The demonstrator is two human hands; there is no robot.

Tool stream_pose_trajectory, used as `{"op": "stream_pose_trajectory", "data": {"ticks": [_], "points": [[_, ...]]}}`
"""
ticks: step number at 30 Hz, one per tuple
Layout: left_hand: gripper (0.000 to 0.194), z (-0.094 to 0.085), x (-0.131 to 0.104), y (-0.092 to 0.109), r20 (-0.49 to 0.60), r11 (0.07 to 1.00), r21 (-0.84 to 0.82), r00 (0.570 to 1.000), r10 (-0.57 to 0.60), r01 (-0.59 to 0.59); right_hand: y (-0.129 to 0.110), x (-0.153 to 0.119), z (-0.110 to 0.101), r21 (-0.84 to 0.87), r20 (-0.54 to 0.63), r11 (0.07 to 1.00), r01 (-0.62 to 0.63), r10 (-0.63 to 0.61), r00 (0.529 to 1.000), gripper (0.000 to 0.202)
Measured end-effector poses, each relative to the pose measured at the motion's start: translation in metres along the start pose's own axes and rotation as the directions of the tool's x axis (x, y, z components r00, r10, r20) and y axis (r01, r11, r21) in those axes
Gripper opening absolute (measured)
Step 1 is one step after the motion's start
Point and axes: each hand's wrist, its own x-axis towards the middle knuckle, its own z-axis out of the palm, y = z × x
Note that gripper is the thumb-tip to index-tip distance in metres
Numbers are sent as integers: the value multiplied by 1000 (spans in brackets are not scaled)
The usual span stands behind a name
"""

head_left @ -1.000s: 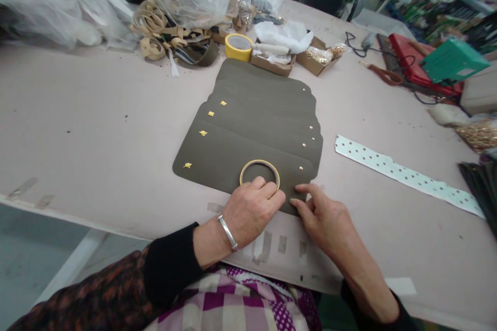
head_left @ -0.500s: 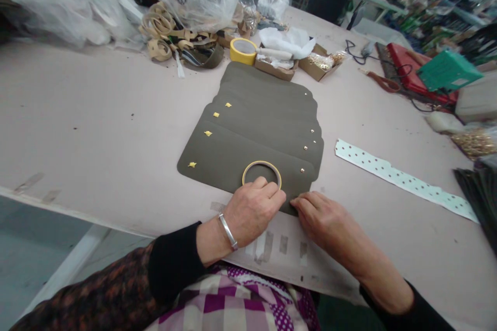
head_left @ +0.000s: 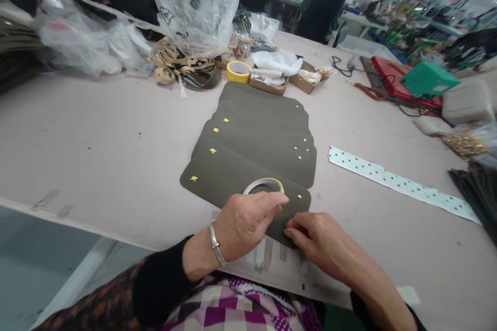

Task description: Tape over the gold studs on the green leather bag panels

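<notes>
Head view, left hand [head_left: 245, 223] over yellow tape roll [head_left: 267, 180], grip unclear, right hand [head_left: 320, 240] pinched closed against olive panel [head_left: 264, 126]

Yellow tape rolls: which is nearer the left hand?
The thin roll by the left hand, over the dark sheet; the wide roll sits farther back, beside a box.

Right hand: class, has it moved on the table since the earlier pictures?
Yes. Judged against the table's front edge, the right hand has shifted closer to it.
</notes>
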Motion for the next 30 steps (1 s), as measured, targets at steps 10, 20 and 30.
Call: {"op": "stream_pose_trajectory", "data": {"ticks": [10,20,30], "points": [[45,-1,-7,12,74,992,116,996,-55,46,-16,-5,7,65,-565,926,371,-273,779,20],[15,4,-3,17,207,970,242,976,-69,17,-12,-3,18,-174,-619,918,358,-384,685,17],[22,23,7,5,73,955,279,994,81,-99,-10,3,27,714,-352,698,-56,427,833,16]]}}
